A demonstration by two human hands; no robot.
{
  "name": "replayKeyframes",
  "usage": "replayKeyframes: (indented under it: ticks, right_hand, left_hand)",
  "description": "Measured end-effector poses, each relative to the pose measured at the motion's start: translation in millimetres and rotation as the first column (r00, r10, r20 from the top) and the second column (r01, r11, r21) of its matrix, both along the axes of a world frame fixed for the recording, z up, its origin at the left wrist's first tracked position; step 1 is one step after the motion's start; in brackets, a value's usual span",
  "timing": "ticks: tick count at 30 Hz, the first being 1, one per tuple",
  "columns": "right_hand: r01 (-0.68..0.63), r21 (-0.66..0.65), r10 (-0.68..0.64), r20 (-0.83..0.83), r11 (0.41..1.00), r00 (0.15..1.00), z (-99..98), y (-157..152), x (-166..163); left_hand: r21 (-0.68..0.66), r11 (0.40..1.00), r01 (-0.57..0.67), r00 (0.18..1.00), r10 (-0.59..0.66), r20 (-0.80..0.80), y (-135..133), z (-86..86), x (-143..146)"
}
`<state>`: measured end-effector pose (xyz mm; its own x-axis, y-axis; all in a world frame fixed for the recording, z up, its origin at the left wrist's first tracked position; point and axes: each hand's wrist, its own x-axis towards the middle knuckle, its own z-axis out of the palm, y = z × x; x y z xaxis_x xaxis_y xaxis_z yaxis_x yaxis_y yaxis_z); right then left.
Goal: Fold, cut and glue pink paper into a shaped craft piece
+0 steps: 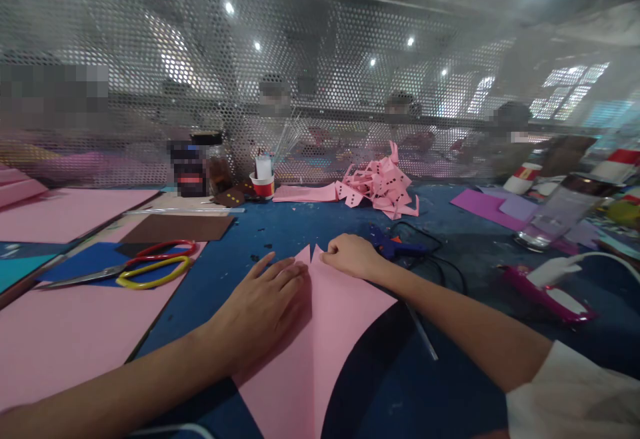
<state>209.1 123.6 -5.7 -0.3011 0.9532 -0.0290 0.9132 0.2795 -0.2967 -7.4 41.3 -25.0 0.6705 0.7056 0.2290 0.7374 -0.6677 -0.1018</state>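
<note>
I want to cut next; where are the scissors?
In the head view the scissors lie at the left, on blue paper in front of the brown card, left of the left hand.

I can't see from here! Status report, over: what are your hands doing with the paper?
Left hand flat on pink paper. Right hand pinching its top point. Blue glue gun beyond it; scissors off left.

We have the paper sheet (320,332) on the counter (280,232) before us. The left grip (260,306) lies flat on its left half, the right grip (353,256) at its far tip. Scissors (145,267) lie left, on other sheets. A glue gun (395,247) sits just behind the right grip, a second glue gun (550,286) well right. Paper cuttings (380,186) are heaped farther back, a cup (263,184) to their left, and a mesh screen (350,79) behind all.
</note>
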Motion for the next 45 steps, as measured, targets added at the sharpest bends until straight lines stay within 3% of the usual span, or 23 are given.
replayKeyframes:
  ticks: [6,13,25,34,45]
  right_hand:
    - [-0.023,-0.028,0.023,-0.014,0.999,1.000,4.4,3,3]
    - [-0.079,-0.149,0.071,-0.059,0.986,0.996,15.2,-2,12]
    - [-0.032,-0.070,0.028,-0.068,0.997,0.997,6.3,-10,11]
    - [-0.042,-0.073,0.037,-0.062,0.996,0.997,8.8,-10,12]
    - [-0.053,-0.109,0.034,-0.173,0.993,0.984,14.0,-20,22]
  left_hand:
    - [0.022,1.000,0.001,1.000,-0.001,0.008,1,-1.4,-2]
    - [0.052,0.999,-0.002,0.999,0.000,0.036,0,1.0,-1]
    - [0.053,0.998,0.023,0.999,-0.025,0.024,-8,3.3,5]
    - [0.058,0.998,0.020,0.998,-0.023,0.054,-8,3.9,4]
    - [0.065,0.998,0.016,0.997,-0.021,0.074,-6,3.4,3]
